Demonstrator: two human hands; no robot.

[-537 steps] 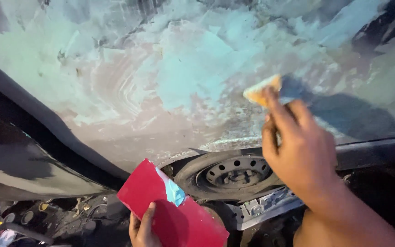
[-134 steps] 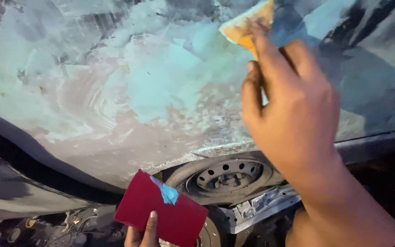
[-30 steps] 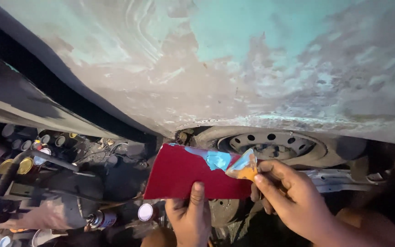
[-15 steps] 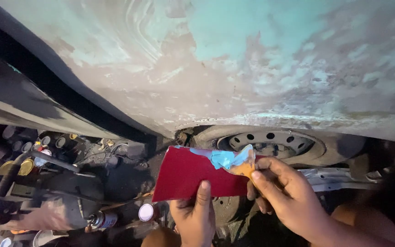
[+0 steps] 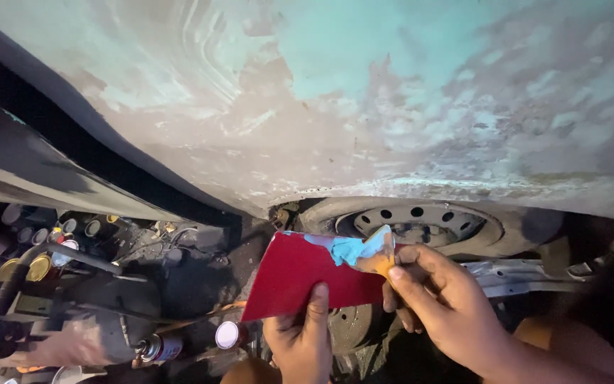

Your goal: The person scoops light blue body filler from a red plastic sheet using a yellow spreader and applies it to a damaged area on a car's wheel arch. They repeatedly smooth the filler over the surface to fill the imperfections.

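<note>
Right hand (image 5: 442,306) pinches a yellow spreader (image 5: 380,254), scraping blue filler (image 5: 346,247) on the red card (image 5: 300,274) gripped by the left hand (image 5: 303,341); car panel (image 5: 364,107) looks largely coated, unsanded.

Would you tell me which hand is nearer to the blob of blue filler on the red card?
Right. The right hand holds a spreader against the blue filler; the left hand grips the red card lower down.

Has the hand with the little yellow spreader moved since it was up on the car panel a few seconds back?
Yes. The right hand has come down off the car panel to below the wheel, its spreader now at the red board.
</note>
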